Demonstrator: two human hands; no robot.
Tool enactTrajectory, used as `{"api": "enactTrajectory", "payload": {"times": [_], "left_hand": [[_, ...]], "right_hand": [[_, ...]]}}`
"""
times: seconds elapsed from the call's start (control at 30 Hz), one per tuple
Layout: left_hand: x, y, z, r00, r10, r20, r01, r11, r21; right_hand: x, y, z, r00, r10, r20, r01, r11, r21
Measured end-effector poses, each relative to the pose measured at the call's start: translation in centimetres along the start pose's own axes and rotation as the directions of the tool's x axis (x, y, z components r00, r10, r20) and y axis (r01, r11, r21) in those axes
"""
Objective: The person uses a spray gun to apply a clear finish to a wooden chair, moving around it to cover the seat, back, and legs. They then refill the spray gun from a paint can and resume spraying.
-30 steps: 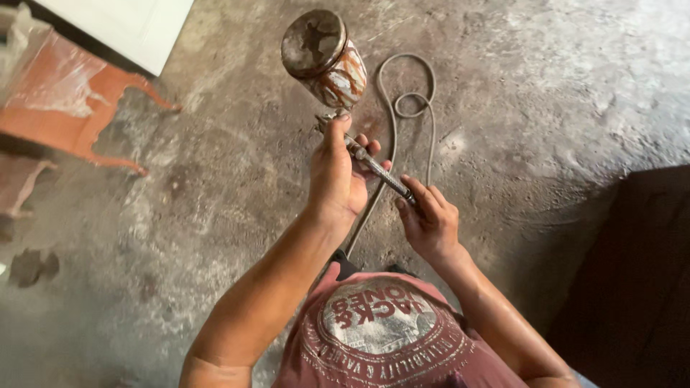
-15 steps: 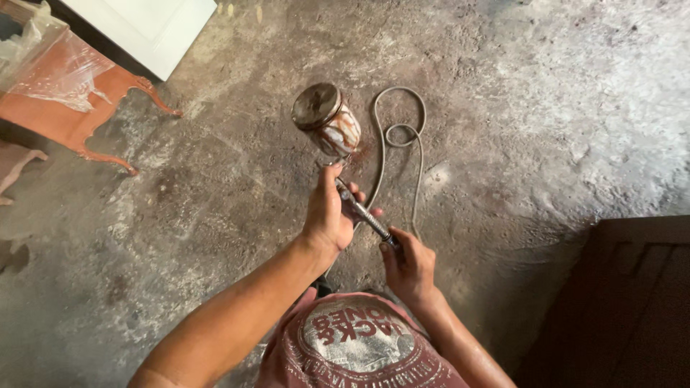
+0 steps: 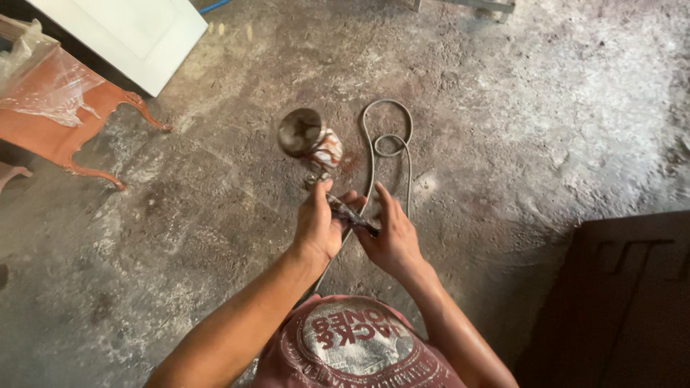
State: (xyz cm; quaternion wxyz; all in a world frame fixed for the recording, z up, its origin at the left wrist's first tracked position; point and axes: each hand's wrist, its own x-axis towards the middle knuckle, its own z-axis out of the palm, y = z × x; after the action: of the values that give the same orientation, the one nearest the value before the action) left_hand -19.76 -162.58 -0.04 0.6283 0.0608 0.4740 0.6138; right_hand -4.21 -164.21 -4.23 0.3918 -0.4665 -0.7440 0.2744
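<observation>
Head view: left hand clamped round spray gun body, paint-stained cup tilted on far side. Right hand fingers closed on gun's rear end, where grey hose loops over concrete floor. Advice: steady body with left, work fitting with right, cup level-ish.

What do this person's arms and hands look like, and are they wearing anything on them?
Both forearms are bare, with no sleeves in view. The left hand and right hand wear no gloves; no rings, watch or bands are visible. A dark red shirt with a grey round print shows below.
</observation>
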Motion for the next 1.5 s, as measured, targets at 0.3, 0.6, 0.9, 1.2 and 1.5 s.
{"api": "enactTrajectory", "payload": {"times": [0.3, 0.6, 0.9, 1.2, 1.5], "left_hand": [[-3.4, 1.8, -4.4, 0.932, 0.201, 0.3, -0.313, 0.864, 0.394], [-7.3, 3.0, -16.1, 0.9, 0.38, 0.212, -0.408, 0.907, 0.104], [-9.3, 2.9, -26.1, 0.843, 0.45, 0.294, -0.249, 0.811, -0.529], [-10.4, -0.8, -31.2, 0.902, 0.349, 0.254, -0.138, 0.79, -0.597], [-4.8, -3.3, -21.8, 0.802, -0.079, 0.593, 0.257, 0.941, -0.222]], "right_hand": [[2.7, -5.4, 1.8, 0.957, 0.015, 0.29, -0.067, 0.983, 0.17], [2.9, -14.8, 6.0, 0.895, 0.194, 0.402, -0.356, 0.853, 0.381], [-0.2, -25.2, 18.4, 0.876, -0.037, 0.481, -0.26, 0.803, 0.536], [-5.5, -25.3, 21.2, 0.862, -0.01, 0.507, -0.326, 0.755, 0.569], [-4.2, -19.0, 13.0, 0.946, 0.32, 0.046, -0.292, 0.785, 0.547]]}}
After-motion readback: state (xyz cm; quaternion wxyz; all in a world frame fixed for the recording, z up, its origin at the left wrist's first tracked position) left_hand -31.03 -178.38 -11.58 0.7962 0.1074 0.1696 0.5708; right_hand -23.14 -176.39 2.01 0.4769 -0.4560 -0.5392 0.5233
